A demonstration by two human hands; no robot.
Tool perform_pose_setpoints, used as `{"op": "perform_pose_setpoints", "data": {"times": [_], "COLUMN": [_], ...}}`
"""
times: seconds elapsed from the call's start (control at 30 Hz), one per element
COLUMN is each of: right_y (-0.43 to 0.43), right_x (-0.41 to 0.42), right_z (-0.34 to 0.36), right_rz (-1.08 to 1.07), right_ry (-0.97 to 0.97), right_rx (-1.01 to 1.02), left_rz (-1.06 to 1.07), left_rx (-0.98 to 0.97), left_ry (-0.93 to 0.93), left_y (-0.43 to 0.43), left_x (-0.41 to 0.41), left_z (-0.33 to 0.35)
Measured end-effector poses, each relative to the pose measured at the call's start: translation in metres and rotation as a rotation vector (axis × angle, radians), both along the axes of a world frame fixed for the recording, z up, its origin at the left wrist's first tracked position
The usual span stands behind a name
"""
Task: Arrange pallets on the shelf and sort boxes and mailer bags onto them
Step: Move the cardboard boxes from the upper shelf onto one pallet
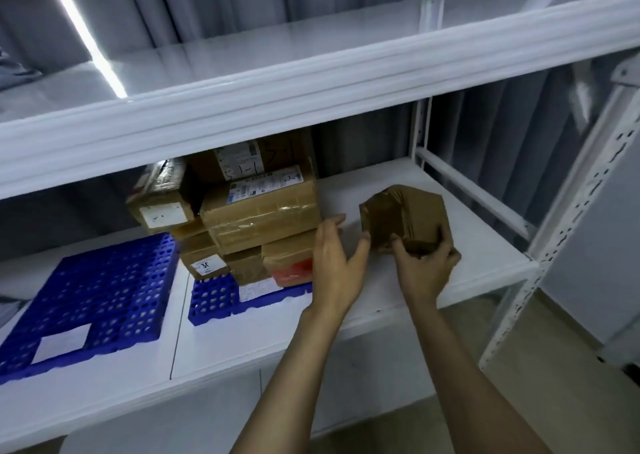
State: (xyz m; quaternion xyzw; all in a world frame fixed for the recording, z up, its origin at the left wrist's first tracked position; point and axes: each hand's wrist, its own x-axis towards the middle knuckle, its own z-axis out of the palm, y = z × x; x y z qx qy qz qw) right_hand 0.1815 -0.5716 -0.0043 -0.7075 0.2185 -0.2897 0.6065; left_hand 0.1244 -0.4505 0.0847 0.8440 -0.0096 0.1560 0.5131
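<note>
My right hand (424,266) grips a small brown taped box (407,218) from below, holding it tilted above the white shelf (478,245). My left hand (337,263) is open just left of the box, thumb near its lower left corner. A stack of several brown cardboard boxes (256,211) with white labels sits on a blue perforated pallet (211,297) in the middle of the shelf. A second blue pallet (100,290) lies to the left with only a white paper sheet (62,346) on its front.
The upper white shelf board (311,82) hangs low over the box stack. White perforated uprights (568,225) frame the right end of the shelf. Grey corrugated wall runs behind. Bare white shelf surface lies right of the stack.
</note>
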Motion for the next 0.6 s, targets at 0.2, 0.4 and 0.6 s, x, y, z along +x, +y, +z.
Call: {"op": "perform_pose_setpoints", "data": {"times": [0.2,0.4,0.6], "right_y": [0.036,0.084,0.134], "right_x": [-0.08,-0.142,-0.191], "right_z": [0.014,0.025,0.035], "right_rz": [-0.005,0.06,0.215], "right_ry": [-0.199,-0.326,-0.383], "right_rx": [0.064,-0.014,-0.177], "left_rz": [-0.127,-0.188,-0.031], "left_rx": [-0.124,-0.23,-0.265], "left_ry": [0.155,0.139,0.099], "left_y": [0.015,0.056,0.11], "left_x": [-0.04,-0.081,-0.128], "left_z": [0.002,0.003,0.005]}}
